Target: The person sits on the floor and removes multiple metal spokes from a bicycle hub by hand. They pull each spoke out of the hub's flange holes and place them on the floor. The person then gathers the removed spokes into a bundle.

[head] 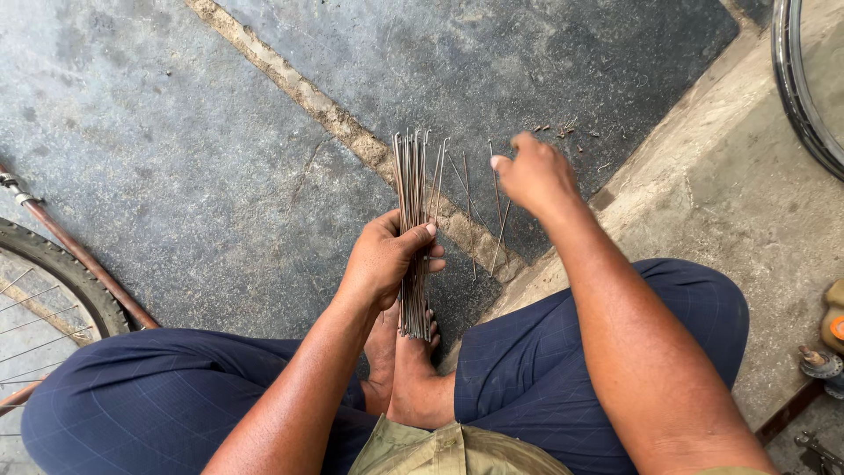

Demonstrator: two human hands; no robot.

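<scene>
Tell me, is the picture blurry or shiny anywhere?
Head view: soft, even daylight, no glare; the spokes in the left hand look sharp; the right hand is slightly blurred; only faint shadows on the floor.

A bike wheel [53, 281] sits at the left by a rusty rod [79, 255]. Another wheel rim [804, 88] is top right. The floor [176, 132] is grey stone.

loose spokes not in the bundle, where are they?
Head view, centre: the loose spokes lie on the ground just right of the spoke bundle in the left hand, under the right hand.
</scene>
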